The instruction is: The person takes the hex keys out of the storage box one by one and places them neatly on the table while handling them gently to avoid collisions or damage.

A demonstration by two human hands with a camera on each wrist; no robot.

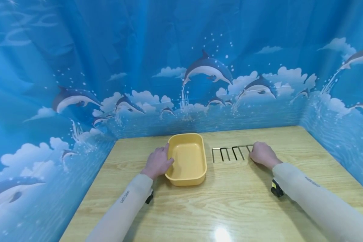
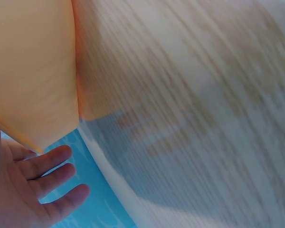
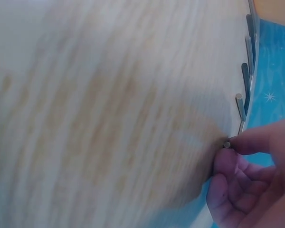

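A yellow rectangular plastic basin (image 1: 187, 161) with rounded corners stands on the table, with nothing in it. At its left rim is my left hand (image 1: 158, 163), thumb over the edge and index finger against it. In the left wrist view the other fingers (image 2: 52, 179) spread loosely below the rim, beside the basin wall (image 2: 33, 71). Right of the basin lies a metal wire rack (image 1: 222, 155), a thin bar with several prongs pointing toward me, some darker. My right hand (image 1: 263, 154) pinches its right-end prong between thumb and index finger, the prong's tip showing in the right wrist view.
The wooden table (image 1: 181, 208) runs back to a blue curtain (image 1: 157, 40) printed with dolphins and clouds, which also closes off both sides. A strip of table separates basin and rack. A black wrist device (image 1: 277, 189) hangs under the right sleeve.
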